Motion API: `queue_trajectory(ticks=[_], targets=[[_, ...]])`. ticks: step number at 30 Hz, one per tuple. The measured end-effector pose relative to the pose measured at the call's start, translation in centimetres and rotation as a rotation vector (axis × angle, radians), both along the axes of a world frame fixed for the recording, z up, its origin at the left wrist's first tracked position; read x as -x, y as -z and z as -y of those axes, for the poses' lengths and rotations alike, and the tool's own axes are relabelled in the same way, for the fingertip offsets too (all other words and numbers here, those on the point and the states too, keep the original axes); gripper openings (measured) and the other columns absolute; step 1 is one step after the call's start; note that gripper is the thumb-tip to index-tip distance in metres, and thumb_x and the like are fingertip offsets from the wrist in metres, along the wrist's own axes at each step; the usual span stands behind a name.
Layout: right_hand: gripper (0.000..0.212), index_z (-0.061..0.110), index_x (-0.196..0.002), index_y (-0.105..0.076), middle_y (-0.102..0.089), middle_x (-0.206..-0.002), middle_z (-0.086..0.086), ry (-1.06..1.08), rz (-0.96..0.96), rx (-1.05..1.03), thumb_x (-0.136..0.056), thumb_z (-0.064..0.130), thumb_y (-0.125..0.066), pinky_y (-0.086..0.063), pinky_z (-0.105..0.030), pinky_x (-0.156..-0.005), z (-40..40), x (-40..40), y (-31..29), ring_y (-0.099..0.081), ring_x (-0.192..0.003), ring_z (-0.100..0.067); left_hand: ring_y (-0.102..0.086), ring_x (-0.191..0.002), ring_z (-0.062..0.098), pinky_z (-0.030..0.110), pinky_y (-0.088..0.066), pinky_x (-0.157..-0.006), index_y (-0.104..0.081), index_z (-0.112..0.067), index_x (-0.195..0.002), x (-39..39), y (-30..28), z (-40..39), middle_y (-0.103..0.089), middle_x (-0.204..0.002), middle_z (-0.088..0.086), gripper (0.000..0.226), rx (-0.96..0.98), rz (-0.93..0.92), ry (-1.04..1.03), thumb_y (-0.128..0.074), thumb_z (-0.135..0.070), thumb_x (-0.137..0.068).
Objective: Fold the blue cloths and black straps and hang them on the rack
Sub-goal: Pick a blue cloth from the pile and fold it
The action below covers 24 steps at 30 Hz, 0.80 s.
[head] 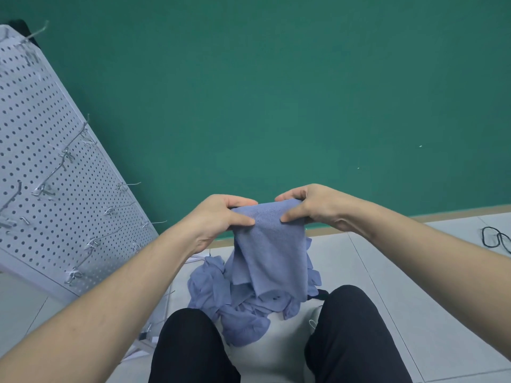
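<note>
A blue cloth (269, 244) hangs in the air in front of the person, held up by its top edge. The left hand (221, 219) pinches the upper left corner, thumb on the near face and fingers curled behind; its grip is clamped on the cloth. The right hand (312, 207) pinches the upper right corner the same way, also clamped on the cloth, and the two thumbs sit close together. The cloth's lower part drapes down in loose folds. Directly below the cloth, a heap of more blue cloths (235, 305) lies on the tiled floor (387, 261) between the person's knees in black trousers (356, 335). A bit of black strap (322, 294) peeks out at the heap's right edge. Far right of the cloth, looped black straps (496, 239) lie on the floor. Left of the cloth stands the white pegboard rack (41, 161), tilted in view, with bare wire hooks (121, 186). Behind the cloth is a green wall (276, 92).
</note>
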State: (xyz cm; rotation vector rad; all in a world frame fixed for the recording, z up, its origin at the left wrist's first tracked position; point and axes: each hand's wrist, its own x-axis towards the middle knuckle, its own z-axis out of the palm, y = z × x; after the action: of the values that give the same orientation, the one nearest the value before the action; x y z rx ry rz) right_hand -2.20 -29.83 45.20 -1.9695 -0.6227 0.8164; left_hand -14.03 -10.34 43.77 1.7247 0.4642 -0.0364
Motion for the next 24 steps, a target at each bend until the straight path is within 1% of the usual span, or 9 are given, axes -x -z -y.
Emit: queue_trajectory(ticks=[3, 6, 10, 14, 16, 18, 20, 22, 24], targets=[[0.037, 0.021, -0.110, -0.074, -0.076, -0.106, 0.003, -0.008, 0.099, 0.048, -0.076, 0.007, -0.081, -0.056, -0.026, -0.091, 0.1, -0.1, 0.1, -0.070, -0.100, -0.016, -0.070, -0.104, 0.013, 0.027, -0.053, -0.097, -0.077, -0.018, -0.108, -0.1, -0.3, 0.3, -0.077, -0.103, -0.005, 0.039, -0.168, -0.016, 0.041, -0.073, 0.007, -0.078], [0.034, 0.025, -0.108, -0.074, -0.074, -0.100, 0.008, -0.047, 0.261, 0.170, -0.076, 0.016, -0.082, -0.053, -0.026, -0.086, 0.1, 0.0, 0.1, -0.067, -0.095, -0.013, -0.070, -0.099, 0.011, 0.029, -0.054, -0.092, -0.079, -0.027, -0.103, -0.3, -0.4, 0.5, -0.077, -0.097, -0.010, 0.037, -0.367, -0.057, 0.119, -0.069, 0.001, -0.081], [0.021, 0.027, -0.096, -0.070, -0.067, -0.086, 0.009, -0.088, 0.452, 0.306, -0.079, 0.030, -0.081, -0.044, -0.020, -0.061, -0.1, 0.0, -0.2, -0.058, -0.075, -0.009, -0.070, -0.094, 0.017, 0.033, -0.055, -0.086, -0.077, -0.032, -0.101, -0.4, -0.6, 0.6, -0.076, -0.096, -0.006, 0.031, -0.507, -0.156, 0.232, -0.073, -0.008, -0.081], [0.016, 0.028, -0.089, -0.070, -0.066, -0.081, 0.007, -0.110, 0.572, 0.358, -0.081, 0.039, -0.079, -0.041, -0.024, -0.055, -0.1, -0.2, -0.3, -0.054, -0.068, -0.008, -0.050, -0.068, 0.019, 0.028, -0.040, -0.063, -0.071, -0.020, -0.084, -0.7, -0.7, 0.8, -0.060, -0.075, -0.003, 0.005, -0.699, -0.188, 0.273, -0.069, -0.020, -0.088], [0.018, 0.024, -0.087, -0.071, -0.066, -0.080, 0.003, -0.123, 0.557, 0.343, -0.083, 0.041, -0.076, -0.042, -0.028, -0.059, 0.2, -0.4, -0.3, -0.054, -0.068, -0.014, -0.043, -0.066, 0.018, 0.028, -0.034, -0.062, -0.068, -0.010, -0.082, -0.7, -0.6, 0.5, -0.053, -0.071, -0.001, 0.018, -0.739, -0.181, 0.254, -0.067, -0.026, -0.090], [0.024, 0.016, -0.082, -0.070, -0.063, -0.082, -0.007, -0.139, 0.548, 0.258, -0.086, 0.038, -0.073, -0.043, -0.035, -0.062, 0.6, -0.6, -0.2, -0.052, -0.069, -0.021, -0.042, -0.066, 0.017, 0.030, -0.032, -0.062, -0.063, -0.009, -0.076, -0.5, -0.5, 0.0, -0.051, -0.069, -0.002, 0.027, -0.712, -0.130, 0.202, -0.068, -0.031, -0.091], [0.035, 0.004, -0.077, -0.062, -0.057, -0.083, -0.015, -0.107, 0.503, 0.091, -0.090, 0.035, -0.070, -0.043, -0.040, -0.067, 1.0, -0.9, 0.2, -0.049, -0.071, -0.026, -0.045, -0.071, 0.015, 0.031, -0.034, -0.067, -0.061, -0.008, -0.078, -0.3, -0.1, -0.7, -0.053, -0.073, -0.004, 0.031, -0.566, -0.042, 0.156, -0.069, -0.035, -0.090], [0.034, 0.008, -0.093, -0.069, -0.067, -0.099, -0.002, -0.027, 0.346, -0.029, -0.093, 0.042, -0.065, -0.048, -0.037, -0.090, 1.4, -1.1, 0.6, -0.061, -0.093, -0.016, -0.052, -0.085, 0.011, 0.031, -0.038, -0.081, -0.064, -0.005, -0.097, 0.0, 0.3, -1.1, -0.060, -0.091, -0.007, 0.039, -0.345, 0.058, 0.114, -0.068, -0.042, -0.087], [0.034, 0.024, -0.105, -0.073, -0.072, -0.110, 0.012, 0.017, 0.168, -0.108, -0.094, 0.053, -0.059, -0.047, -0.034, -0.103, 1.3, -0.9, 1.4, -0.064, -0.109, -0.007, -0.058, -0.104, 0.002, 0.027, -0.041, -0.096, -0.066, -0.017, -0.117, 0.2, 0.8, -0.8, -0.066, -0.114, -0.014, 0.038, -0.260, 0.130, 0.037, -0.067, -0.043, -0.090]])
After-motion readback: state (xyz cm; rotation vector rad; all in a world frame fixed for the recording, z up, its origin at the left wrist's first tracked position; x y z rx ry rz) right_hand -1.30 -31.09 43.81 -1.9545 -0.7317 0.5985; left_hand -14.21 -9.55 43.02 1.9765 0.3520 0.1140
